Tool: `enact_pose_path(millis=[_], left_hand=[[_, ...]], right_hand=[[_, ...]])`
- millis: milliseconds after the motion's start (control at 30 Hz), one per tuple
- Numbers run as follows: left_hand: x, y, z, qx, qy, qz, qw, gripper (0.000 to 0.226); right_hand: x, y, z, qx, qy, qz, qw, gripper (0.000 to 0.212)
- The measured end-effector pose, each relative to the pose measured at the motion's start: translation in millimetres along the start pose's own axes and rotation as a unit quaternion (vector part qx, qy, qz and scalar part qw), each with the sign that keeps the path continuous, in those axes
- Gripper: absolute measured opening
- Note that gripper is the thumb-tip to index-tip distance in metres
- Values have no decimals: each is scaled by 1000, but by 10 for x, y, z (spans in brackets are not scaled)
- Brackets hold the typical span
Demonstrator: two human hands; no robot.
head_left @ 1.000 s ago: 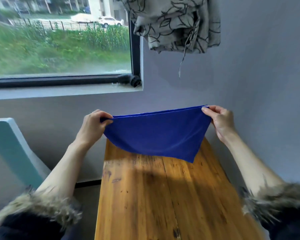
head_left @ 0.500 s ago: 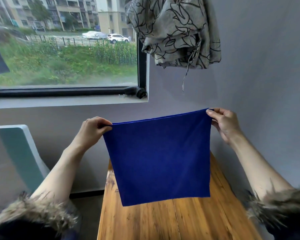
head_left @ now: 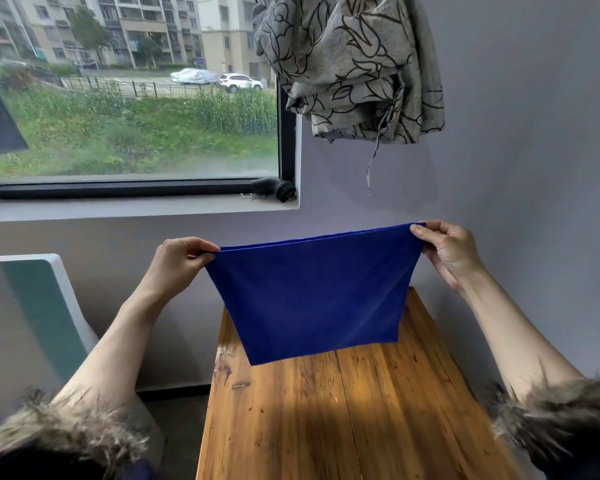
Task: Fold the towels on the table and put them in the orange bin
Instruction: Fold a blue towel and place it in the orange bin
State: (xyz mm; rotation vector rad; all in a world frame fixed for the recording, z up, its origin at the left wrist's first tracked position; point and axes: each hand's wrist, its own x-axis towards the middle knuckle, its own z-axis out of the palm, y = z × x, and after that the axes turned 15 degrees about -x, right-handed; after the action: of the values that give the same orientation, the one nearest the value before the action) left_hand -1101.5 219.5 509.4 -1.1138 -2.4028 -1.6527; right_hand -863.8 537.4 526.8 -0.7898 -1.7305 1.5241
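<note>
Head view, towel: you hold the blue towel (head_left: 312,299) up in the air above the far end of the wooden table (head_left: 326,417); its top edge is stretched taut between your hands, so the cloth hangs flat and its lower edge floats clear of the wood
Head view, left hand: your left hand (head_left: 179,263) pinches the top left corner between thumb and curled fingers; the grip sits at the very corner, likely to keep the edge straight for folding
Head view, right hand: your right hand (head_left: 447,251) pinches the top right corner the same way, a little higher
Head view, bin: the orange bin is not in view
Head view, surroundings: a patterned curtain (head_left: 354,67) hangs bunched beside the window (head_left: 132,95)
</note>
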Motion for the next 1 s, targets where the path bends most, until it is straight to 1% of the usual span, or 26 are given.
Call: enact_pose_path(millis=[200,400,500,533,567,633,667,733,767,833,1000], left_hand=[[7,5,6,-15,-3,-1,1000,18],[-20,-9,-5,-16,-14,3,1000,18],[-34,-30,-18,3,-12,4,1000,18],[-37,-36,-6,7,-7,4,1000,19],[-39,-42,13,8,1,5,1000,21],[-38,-66,53,13,19,0,1000,26],[-32,-89,71,22,26,-3,999,29],[-12,-153,114,52,31,-10,998,34],[1,-189,144,69,29,-14,997,35],[24,-259,216,101,22,-21,994,33],[143,-355,354,146,18,-49,988,23]], right_hand=[[10,29,3,-44,4,-5,999,12],[-2,49,-21,-44,4,-6,999,15],[-5,59,-14,-80,-5,-18,997,15],[-4,66,-15,-115,-8,-27,993,19],[-2,74,-17,-172,-8,-40,984,26],[-12,79,-4,-316,-2,-80,946,35],[-18,83,16,-374,-2,-102,922,34],[-26,115,62,-450,1,-135,883,27],[-23,138,83,-476,5,-143,868,22],[5,198,128,-508,12,-139,850,15],[171,350,231,-533,52,-105,838,14]])
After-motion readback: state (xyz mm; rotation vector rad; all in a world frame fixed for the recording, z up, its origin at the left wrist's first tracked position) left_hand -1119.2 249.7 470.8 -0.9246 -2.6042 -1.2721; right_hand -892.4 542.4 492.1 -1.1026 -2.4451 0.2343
